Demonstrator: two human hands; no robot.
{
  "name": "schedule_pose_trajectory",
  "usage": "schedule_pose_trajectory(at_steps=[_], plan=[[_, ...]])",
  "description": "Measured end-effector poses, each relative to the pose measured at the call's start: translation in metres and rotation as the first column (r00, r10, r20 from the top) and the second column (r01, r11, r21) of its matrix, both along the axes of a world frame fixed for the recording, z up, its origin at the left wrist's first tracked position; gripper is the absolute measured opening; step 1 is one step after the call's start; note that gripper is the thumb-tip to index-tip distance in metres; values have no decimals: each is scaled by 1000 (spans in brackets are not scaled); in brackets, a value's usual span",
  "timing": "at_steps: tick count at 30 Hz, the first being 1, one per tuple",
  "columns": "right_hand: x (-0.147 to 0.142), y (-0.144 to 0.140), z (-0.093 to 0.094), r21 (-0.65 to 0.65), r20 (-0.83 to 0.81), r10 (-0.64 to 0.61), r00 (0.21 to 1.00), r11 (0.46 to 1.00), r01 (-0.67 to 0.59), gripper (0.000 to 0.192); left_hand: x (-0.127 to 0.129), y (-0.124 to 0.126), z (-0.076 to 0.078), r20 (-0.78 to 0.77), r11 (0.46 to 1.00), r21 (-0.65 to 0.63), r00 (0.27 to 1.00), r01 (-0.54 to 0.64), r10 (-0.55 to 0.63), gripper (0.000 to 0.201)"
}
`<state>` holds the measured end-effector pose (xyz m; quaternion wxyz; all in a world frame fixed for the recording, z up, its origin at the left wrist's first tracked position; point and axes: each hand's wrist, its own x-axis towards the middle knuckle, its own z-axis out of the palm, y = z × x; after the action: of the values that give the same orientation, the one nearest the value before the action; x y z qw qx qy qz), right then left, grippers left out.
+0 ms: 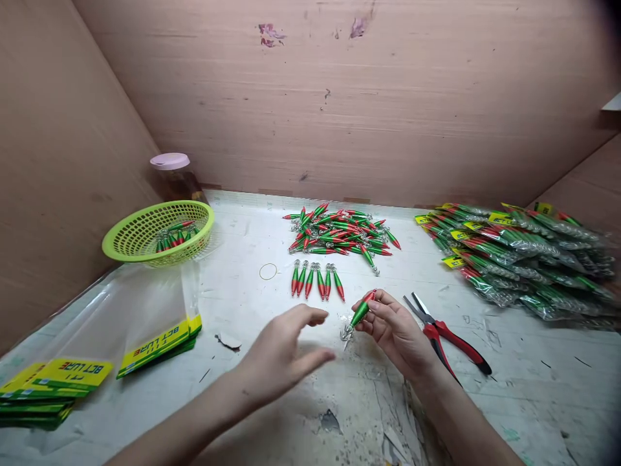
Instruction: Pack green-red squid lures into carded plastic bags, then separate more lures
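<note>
1. Green-and-red lure (360,313): pinched in the right hand (395,331) grip, above the tabletop (514,382), hook end down.
2. Left hand (281,353): open, empty, just beside the lure.
3. Risk, by judgement: hook cluster snagging a fingertip or slipping from the light pinch.
4. Green basket (145,241): a few lures inside.
5. Clear bags (524,259) at right: packed lures; empty bags (155,346) lying left.
6. Loose pile (339,233), row of six (317,281), pliers (449,340) nearby.
</note>
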<state>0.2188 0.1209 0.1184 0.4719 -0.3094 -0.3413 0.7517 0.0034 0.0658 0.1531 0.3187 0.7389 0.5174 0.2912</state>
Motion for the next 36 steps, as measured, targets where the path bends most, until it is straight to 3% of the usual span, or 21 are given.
schedule_pose_trajectory(at_steps=[4, 7, 10, 12, 17, 21, 27, 32, 36], plan=[[-1, -5, 5, 55, -12, 21, 1000, 998, -20, 18, 30, 0, -6, 63, 996, 90, 998, -20, 14, 23], [1, -6, 7, 106, 10, 36, 999, 994, -37, 18, 30, 3, -10, 188, 992, 108, 981, -66, 45, 13], [3, -7, 9, 162, 71, 70, 995, 983, -81, 17, 23, 5, -10, 332, 989, 60, 937, -135, 108, 14], [3, -9, 10, 183, 102, 88, 991, 977, -106, 16, 17, 7, -9, 442, 990, -5, 888, -140, 128, 19], [-3, -17, 11, 121, 41, 134, 990, 983, -138, 17, 12, 10, -12, 709, 969, -247, 684, 16, 170, 48], [-13, -26, 7, 45, 50, 269, 962, 961, -271, 19, 17, 9, -17, 787, 959, -279, 584, 54, 196, 15], [-24, -36, 0, 22, 33, 436, 899, 899, -437, 17, 16, 6, -17, 763, 954, -283, 625, 97, 163, 14], [-26, -38, -2, 22, -20, 483, 876, 876, -482, 19, 13, 6, -17, 706, 969, -205, 706, 136, 50, 21], [-27, -39, -4, 12, -81, 500, 862, 866, -501, 21, 12, 6, -18, 710, 963, -210, 704, 170, 30, 23]])
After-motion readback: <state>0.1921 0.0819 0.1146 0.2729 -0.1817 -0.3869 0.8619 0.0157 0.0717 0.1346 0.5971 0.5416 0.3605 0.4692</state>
